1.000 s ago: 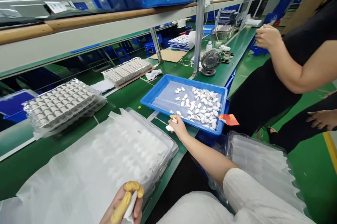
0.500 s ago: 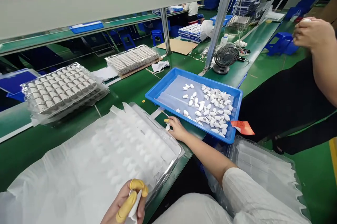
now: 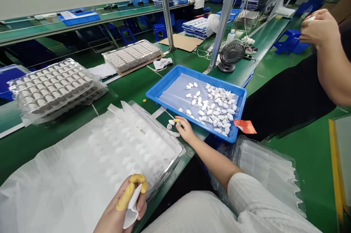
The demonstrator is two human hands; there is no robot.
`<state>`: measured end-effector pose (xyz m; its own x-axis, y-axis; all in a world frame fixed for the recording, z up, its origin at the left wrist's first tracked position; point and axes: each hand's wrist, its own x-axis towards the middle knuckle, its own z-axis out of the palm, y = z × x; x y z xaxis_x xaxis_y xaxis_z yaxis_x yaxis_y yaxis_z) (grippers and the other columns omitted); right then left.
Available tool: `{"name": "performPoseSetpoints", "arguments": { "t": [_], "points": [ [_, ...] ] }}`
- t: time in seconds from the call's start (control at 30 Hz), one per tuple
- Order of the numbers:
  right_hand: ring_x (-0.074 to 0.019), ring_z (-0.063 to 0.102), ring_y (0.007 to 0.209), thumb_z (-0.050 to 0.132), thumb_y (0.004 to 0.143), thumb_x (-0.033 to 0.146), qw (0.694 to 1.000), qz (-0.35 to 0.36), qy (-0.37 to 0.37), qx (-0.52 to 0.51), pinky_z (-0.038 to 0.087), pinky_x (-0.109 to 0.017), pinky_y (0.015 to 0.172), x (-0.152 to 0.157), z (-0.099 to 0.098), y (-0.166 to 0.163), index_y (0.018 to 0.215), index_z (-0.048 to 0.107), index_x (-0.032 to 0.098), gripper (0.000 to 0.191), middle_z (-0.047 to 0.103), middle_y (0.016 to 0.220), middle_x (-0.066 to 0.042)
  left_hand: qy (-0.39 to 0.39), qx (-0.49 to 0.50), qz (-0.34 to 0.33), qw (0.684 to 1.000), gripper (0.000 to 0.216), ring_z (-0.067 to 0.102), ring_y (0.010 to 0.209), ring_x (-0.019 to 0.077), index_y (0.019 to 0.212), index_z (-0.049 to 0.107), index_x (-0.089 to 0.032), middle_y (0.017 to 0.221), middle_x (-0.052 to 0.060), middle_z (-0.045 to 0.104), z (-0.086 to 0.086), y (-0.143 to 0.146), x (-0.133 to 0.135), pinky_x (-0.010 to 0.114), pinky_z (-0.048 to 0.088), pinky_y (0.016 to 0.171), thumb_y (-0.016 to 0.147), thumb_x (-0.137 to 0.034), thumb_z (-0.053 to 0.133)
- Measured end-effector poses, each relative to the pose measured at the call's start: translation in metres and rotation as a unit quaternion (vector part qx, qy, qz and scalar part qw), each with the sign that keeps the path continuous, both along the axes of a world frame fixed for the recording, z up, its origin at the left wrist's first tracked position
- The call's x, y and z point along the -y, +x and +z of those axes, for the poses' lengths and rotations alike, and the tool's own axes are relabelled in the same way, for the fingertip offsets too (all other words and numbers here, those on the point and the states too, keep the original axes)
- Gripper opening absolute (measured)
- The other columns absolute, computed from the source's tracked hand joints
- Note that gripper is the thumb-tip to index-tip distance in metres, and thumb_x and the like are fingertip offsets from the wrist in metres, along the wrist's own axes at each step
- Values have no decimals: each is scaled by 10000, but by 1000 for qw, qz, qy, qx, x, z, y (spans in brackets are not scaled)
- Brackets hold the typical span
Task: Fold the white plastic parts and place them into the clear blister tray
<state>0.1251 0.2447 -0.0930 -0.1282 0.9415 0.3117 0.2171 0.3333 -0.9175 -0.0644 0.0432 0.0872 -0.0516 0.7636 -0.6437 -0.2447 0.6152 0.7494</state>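
My left hand (image 3: 126, 207), with yellow finger cots on two fingers, is closed on a small white piece (image 3: 132, 207) at the bottom of the view, just in front of a clear blister tray (image 3: 153, 141) covered by a white sheet. My right hand (image 3: 185, 129) reaches forward, fingers curled over a few small white parts (image 3: 171, 123) lying on the green bench beside the blue tray (image 3: 164, 90). Whether it grips one is unclear. Many white parts (image 3: 216, 107) lie in the blue tray.
A stack of filled blister trays (image 3: 52, 88) stands at the left, another stack (image 3: 131, 56) further back. A small black fan (image 3: 231, 56) sits behind the blue tray. Empty clear trays (image 3: 268, 171) lie at my right. Another person's hands (image 3: 319, 28) work at the right.
The view shifted slightly. My right hand moved a little and white parts now lie on the bench by its fingers. My left hand still holds the white piece.
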Motion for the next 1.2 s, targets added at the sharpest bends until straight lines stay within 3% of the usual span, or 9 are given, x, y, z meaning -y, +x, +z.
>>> {"name": "performPoseSetpoints", "arguments": {
  "t": [0.1,0.23,0.33,0.43,0.63,0.73,0.87,1.0,1.2],
  "points": [
    [-227,614,1035,457,921,330,998,-27,-39,-37,499,-384,886,27,24,22,1046,630,186,257,631,1104,-114,20,49,6,999,376,332,519,111,885,595,-221,590,-30,446,-1,0,-4,220,355,500,875,-588,517],
    [-174,610,789,495,929,391,988,-36,-112,-98,500,-317,718,87,88,40,1046,615,209,247,633,941,-54,85,125,6,988,408,353,509,102,985,602,-195,607,-34,457,-4,12,-7,212,350,470,892,-580,504],
    [-165,552,748,553,915,362,992,97,-67,-31,471,-312,708,132,143,31,989,649,231,178,574,846,-32,125,173,15,977,426,381,497,94,1014,600,-174,637,-28,495,-9,21,-4,205,349,445,870,-572,550],
    [-175,537,793,608,886,313,962,253,8,103,456,-311,715,167,178,2,942,656,229,112,544,867,-44,146,162,14,976,524,412,468,100,1032,604,-159,591,-35,489,-15,19,10,216,366,437,855,-643,513],
    [-160,511,748,629,877,344,940,290,2,180,421,-285,654,207,182,-65,864,595,199,149,532,845,-33,236,2,-30,971,576,508,558,125,1198,559,-193,810,18,593,-20,-26,64,261,447,530,915,-652,357],
    [-143,529,706,536,940,339,928,351,-61,108,419,-273,666,212,181,-93,812,582,201,194,555,748,-3,269,-1,-21,963,617,504,562,144,1341,447,-198,660,-15,545,-25,-57,89,264,446,557,939,-637,285],
    [-132,495,676,474,960,383,928,344,-89,109,394,-265,643,205,189,-118,734,523,194,299,508,714,7,302,-42,-9,952,615,479,614,144,1416,404,-202,688,-17,527,-30,-91,107,252,428,578,920,-561,463],
    [-118,457,634,460,957,404,898,396,-131,138,369,-251,594,198,192,-132,749,499,193,299,478,687,20,303,-207,-52,929,409,511,692,166,1249,606,-232,780,6,569,-25,-109,108,275,425,633,879,-405,598],
    [-89,349,552,745,732,475,925,314,-153,152,263,-223,484,201,180,-146,690,424,204,423,378,622,65,339,-350,-47,872,210,559,691,210,878,692,-197,723,30,630,-24,-108,98,317,423,662,849,-384,602]
  ]
}}
